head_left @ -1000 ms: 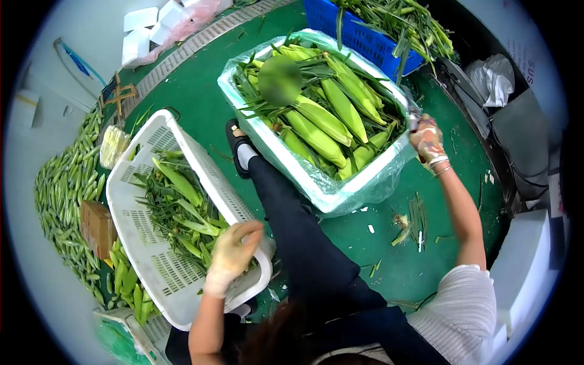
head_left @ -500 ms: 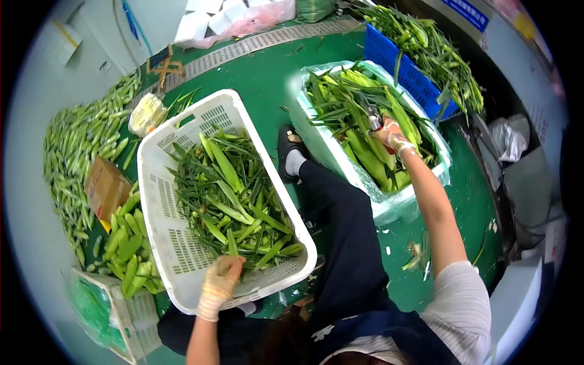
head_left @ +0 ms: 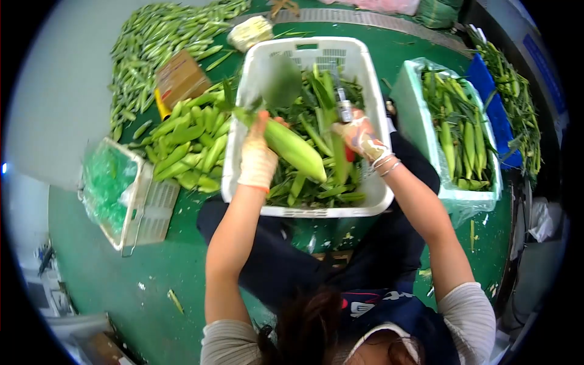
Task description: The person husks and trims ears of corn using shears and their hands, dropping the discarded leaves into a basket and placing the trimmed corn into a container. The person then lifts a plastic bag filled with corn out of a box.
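My left hand (head_left: 259, 152), in a pale glove, is wrapped round a green corn cob in its husk (head_left: 295, 149), held slantwise above the white basket (head_left: 378, 152). To its right my right hand (head_left: 360, 135), in a stained glove, grips a metal tool with red on its handle (head_left: 345, 109), its metal end pointing away from me. Under both hands, leaves and husks (head_left: 298, 185) fill the basket. A foam box lined with green plastic (head_left: 415, 100) stands at the right and holds several husked cobs (head_left: 468, 146).
Green cobs (head_left: 182, 146) are heaped left of the basket, beside a cardboard box (head_left: 181, 79). Many wrapped cobs (head_left: 164, 36) lie behind. A crate with green bags (head_left: 146, 201) stands at the left. At the right is a blue crate (head_left: 493, 109) under leafy stalks (head_left: 517, 103).
The view has swung so that things sit further right or more central. My right hand has come from the foam box to over the basket with the tool; my left hand now holds a cob.
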A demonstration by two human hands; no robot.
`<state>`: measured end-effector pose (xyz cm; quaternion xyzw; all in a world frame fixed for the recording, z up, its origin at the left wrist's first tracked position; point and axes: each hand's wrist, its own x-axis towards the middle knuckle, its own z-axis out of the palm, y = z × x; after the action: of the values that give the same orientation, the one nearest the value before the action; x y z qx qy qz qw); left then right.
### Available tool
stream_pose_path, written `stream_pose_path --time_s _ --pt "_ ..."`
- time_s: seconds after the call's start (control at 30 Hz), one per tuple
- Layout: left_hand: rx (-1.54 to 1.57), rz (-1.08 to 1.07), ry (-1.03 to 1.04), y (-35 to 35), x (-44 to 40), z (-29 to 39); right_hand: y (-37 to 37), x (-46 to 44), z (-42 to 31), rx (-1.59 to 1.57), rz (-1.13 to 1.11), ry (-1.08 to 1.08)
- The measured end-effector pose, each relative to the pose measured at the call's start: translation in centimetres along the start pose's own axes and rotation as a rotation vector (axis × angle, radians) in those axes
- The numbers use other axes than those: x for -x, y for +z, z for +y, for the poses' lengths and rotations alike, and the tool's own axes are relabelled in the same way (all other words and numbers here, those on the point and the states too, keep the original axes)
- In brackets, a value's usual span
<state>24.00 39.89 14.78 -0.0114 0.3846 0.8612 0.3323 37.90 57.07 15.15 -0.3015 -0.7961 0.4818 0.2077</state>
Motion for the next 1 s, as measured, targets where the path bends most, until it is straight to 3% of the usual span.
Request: stream_pose_path --time_s 0.07,0.1,0.17,0.27,0.37,0.4,0.47,0.5,0.53,0.6,0.63,0.7,0.77,0.83,0.87,0.9,0.93,1.0 --pt "0.141 0.142 0.076 -2.7 -1.9 4.3 0.5 0.0 1.5 0.35 0.072 -0.081" --pt "0.212 0.149 0.124 -3.5 -2.6 6.0 0.7 0.7 3.0 0.533 0.147 -0.323" --pt "0.315 0.18 0.225 -4.3 -4.6 8.1 1.2 4.1 0.5 0.605 -0.079 -0.045" --pt "0.338 0.239 0.101 -3.8 -4.7 9.8 3.4 8.2 -1.4 0.397 -0.238 -0.033" --pt "0.202 0.129 -0.05 -3.3 -4.4 9.9 5.6 7.3 -1.8 0.044 -0.24 -0.06" --pt "-0.132 -0.062 0.036 -3.2 -3.8 10.0 5.4 6.8 -2.4 0.038 -0.203 -0.041" --pt "-0.935 -0.129 0.208 0.0 -0.4 10.5 3.7 5.6 -3.7 0.128 -0.266 -0.169" --pt "-1.172 -0.213 0.298 -1.2 -1.6 9.6 2.8 5.2 -3.8 0.21 -0.306 -0.229" --pt "-1.081 -0.306 0.275 -1.0 -1.0 9.1 2.2 5.0 -3.6 0.322 -0.35 -0.24" --pt "-1.237 -0.296 0.361 -2.9 -1.8 7.3 1.7 4.8 -3.4 0.333 -0.541 -0.051" --pt "-1.296 -0.329 0.247 -2.2 -0.7 7.6 1.7 4.7 -2.7 0.276 -0.585 -0.037" --pt "-1.449 -0.479 0.343 -4.2 -2.0 5.9 2.0 4.4 -2.2 0.26 -0.618 -0.025" --pt "-1.494 -0.365 0.225 -2.3 -0.4 5.4 3.5 3.2 -0.2 0.1 -0.655 -0.099" --pt "-1.418 -0.559 0.0 -2.0 -0.3 4.9 3.5 2.4 0.5 -0.094 -0.644 -0.049" --pt "-1.42 -0.561 -0.007 -1.7 0.0 4.9 2.6 2.1 -0.8 -0.033 -0.588 -0.089" --pt "-1.383 -0.596 -0.091 -1.3 0.4 5.0 2.3 1.1 -0.7 -0.246 -0.762 -0.024" --pt "-1.346 -0.633 -0.178 -1.2 0.5 5.0 1.3 1.0 -2.8 -0.236 -0.835 0.075" --pt "-1.358 -0.717 -0.091 -1.6 -0.2 5.3 1.1 0.8 -0.9 -0.22 -0.756 0.264"
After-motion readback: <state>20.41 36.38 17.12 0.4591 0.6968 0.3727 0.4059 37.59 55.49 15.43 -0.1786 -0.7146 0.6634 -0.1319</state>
